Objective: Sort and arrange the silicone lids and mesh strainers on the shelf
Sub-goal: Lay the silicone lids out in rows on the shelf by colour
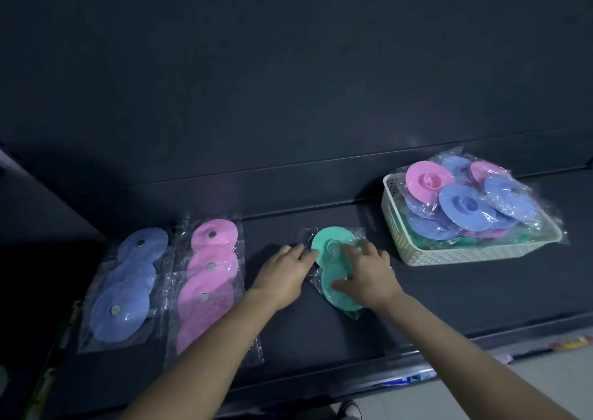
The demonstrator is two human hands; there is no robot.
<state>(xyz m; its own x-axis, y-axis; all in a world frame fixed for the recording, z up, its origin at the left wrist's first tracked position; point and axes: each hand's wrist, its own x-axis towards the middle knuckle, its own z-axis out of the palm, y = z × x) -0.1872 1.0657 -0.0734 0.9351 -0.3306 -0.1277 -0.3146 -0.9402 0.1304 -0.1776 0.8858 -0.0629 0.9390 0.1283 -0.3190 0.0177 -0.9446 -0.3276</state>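
While two teal silicone lids (pixel 332 243) lay bagged on the shelf (pixel 321 339), the left hand (pixel 285 272) touched their wrapper (pixel 305 237) with straight fingers; the right hand (pixel 369 275) lay spread over them, seemingly gripping nothing (probably light, floppy, slippery: pinch the rim).

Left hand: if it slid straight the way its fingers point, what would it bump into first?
The green lid. The left hand points up and right, with its fingertips at the lid's clear wrapper. The basket sits farther right, off that line.
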